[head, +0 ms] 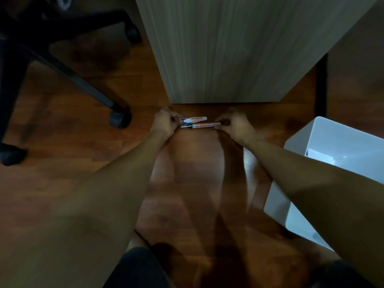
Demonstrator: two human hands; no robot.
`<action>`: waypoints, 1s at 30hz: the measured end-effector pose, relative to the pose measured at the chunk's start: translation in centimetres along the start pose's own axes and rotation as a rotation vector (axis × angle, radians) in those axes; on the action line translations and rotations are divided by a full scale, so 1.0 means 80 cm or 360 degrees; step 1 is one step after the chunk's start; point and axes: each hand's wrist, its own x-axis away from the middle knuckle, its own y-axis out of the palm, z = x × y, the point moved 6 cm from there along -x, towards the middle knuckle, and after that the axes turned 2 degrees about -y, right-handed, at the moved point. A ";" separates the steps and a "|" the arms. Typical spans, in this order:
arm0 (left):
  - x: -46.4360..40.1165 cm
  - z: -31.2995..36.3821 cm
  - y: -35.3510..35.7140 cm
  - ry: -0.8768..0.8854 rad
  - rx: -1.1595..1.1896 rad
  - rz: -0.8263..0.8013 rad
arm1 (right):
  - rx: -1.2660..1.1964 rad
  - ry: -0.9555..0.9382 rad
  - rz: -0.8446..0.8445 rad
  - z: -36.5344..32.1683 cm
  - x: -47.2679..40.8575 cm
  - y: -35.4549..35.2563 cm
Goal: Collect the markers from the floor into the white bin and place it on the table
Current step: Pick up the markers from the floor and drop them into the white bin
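Markers [199,122] appear light, rigid, smooth; grip mid-barrel. Left hand [166,122] and right hand [234,125] pinch their opposite ends.

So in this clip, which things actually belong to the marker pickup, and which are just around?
Part of the job:
- white marker, in the left hand
- orange marker, held at its ends by both hands; right hand
- white bin, on the floor at right

Just lying about:
- office chair
- wood panel
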 end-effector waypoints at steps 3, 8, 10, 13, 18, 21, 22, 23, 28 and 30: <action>0.004 0.006 0.005 0.0019 -0.0038 0.0035 | 0.0074 0.0006 -0.0025 0.004 0.005 -0.007; 0.018 -0.003 0.011 -0.0213 0.0039 0.0061 | 0.0126 0.0089 -0.0089 0.006 0.029 -0.026; 0.028 -0.003 0.014 -0.0332 0.0112 0.0080 | 0.0117 0.0120 -0.0043 0.004 0.040 -0.044; 0.044 0.013 0.005 -0.0417 0.0233 0.0124 | 0.0116 0.0146 0.0025 -0.001 0.058 -0.081; 0.071 0.079 -0.028 -0.0293 0.0379 0.0146 | 0.0120 0.0112 0.0216 -0.022 0.099 -0.175; 0.099 0.141 -0.037 -0.0127 0.0458 0.0124 | 0.0132 0.0071 0.0376 -0.035 0.139 -0.225; 0.110 0.163 -0.039 -0.0085 0.0483 0.0113 | 0.0119 0.0065 0.0411 -0.037 0.152 -0.238; 0.119 0.183 -0.040 -0.0044 0.0505 0.0104 | 0.0112 0.0064 0.0435 -0.038 0.165 -0.251; 0.156 0.257 -0.022 0.0078 0.0554 0.0030 | 0.0104 0.0116 0.0513 -0.022 0.237 -0.308; 0.170 0.279 -0.009 0.0138 0.0539 0.0003 | 0.0090 0.0180 0.0562 -0.004 0.266 -0.325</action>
